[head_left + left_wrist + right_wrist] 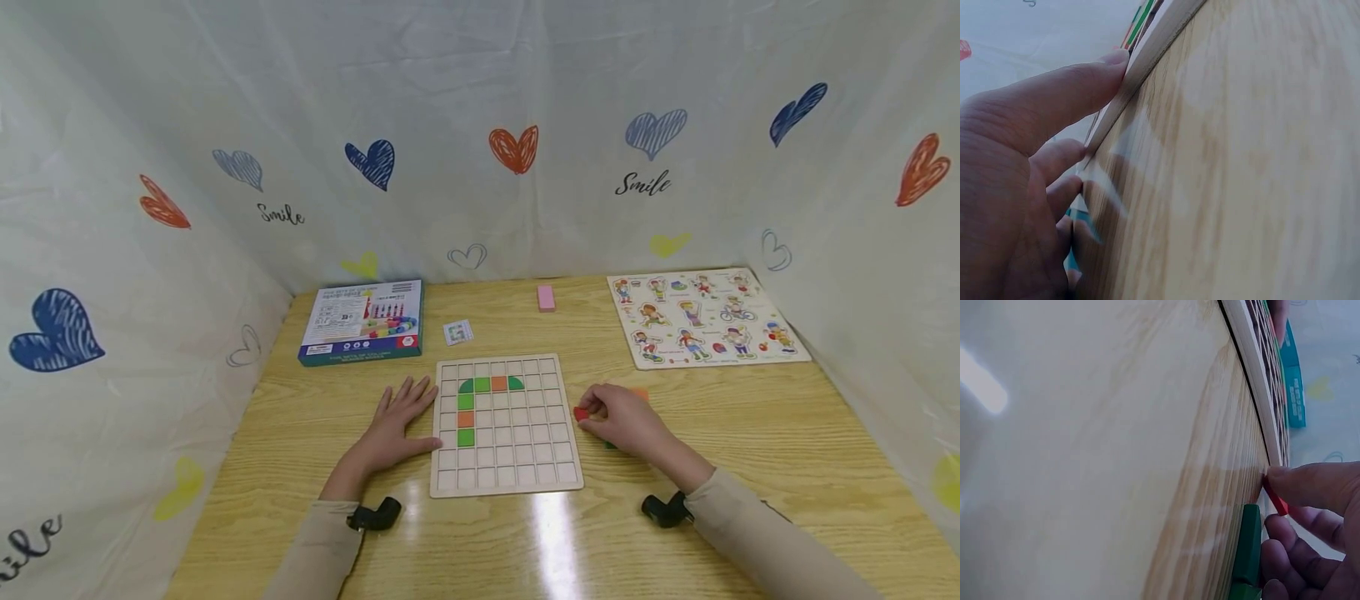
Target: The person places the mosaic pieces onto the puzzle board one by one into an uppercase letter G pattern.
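A wooden grid board (513, 475) lies flat on the table, with green and orange square tiles and two dark green rounded tiles set in its upper-left cells. My left hand (397, 423) rests spread at the board's left side, thumb and fingertips touching its edge; the left wrist view shows the thumb (1079, 84) against the rim. Just off the board's right edge, my right hand (624, 421) pinches a small red tile (1275, 497) between thumb and fingers. Dark green pieces (1247, 547) lie on the table beneath that hand, and an orange piece (640, 392) shows behind it, partly hidden.
At the back left lies a boxed game (363, 321), with a small printed card (458, 332) beside it. A pink block (546, 298) sits at the back middle. A picture puzzle board (705, 321) occupies the back right. A white curtain with hearts (465, 167) encloses the table.
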Demonstrator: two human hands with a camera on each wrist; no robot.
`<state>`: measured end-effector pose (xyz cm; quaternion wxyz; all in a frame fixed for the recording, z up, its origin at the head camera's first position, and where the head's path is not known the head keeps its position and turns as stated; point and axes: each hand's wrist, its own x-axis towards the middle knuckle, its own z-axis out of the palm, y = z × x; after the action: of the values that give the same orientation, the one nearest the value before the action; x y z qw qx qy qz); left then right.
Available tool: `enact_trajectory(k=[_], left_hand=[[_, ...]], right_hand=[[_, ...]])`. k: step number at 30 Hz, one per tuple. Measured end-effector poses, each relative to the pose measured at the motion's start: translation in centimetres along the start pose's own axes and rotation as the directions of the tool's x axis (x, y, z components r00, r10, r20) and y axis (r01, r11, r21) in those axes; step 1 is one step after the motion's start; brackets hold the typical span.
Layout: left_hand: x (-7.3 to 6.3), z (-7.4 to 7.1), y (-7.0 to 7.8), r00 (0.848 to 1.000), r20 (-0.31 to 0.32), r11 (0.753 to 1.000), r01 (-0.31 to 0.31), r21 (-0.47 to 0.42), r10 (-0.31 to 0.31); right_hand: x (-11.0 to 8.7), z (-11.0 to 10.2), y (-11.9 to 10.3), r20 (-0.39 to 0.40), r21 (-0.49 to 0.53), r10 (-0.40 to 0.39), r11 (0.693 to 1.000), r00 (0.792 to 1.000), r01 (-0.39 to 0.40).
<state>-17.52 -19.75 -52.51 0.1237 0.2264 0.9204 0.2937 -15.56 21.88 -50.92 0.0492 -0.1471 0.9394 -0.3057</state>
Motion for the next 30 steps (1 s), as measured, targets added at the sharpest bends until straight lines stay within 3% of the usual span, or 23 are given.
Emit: enact_trajectory(k=[18,30], left_hand=[[0.0,-0.1,0.1,1.000,0.006,1.000,-0.006,-0.004,0.006],[-0.1,0.0,0.1,1.000,0.004,1.000,-0.005,-0.006,0.005]], right_hand=[[-0.1,0.4,-0.5,-0.065,0.171,0.037,0.985,0.997,-0.025],[1.1,2.8,-4.3,-0.007,0.263,-0.047,0.964,0.999,0.047]])
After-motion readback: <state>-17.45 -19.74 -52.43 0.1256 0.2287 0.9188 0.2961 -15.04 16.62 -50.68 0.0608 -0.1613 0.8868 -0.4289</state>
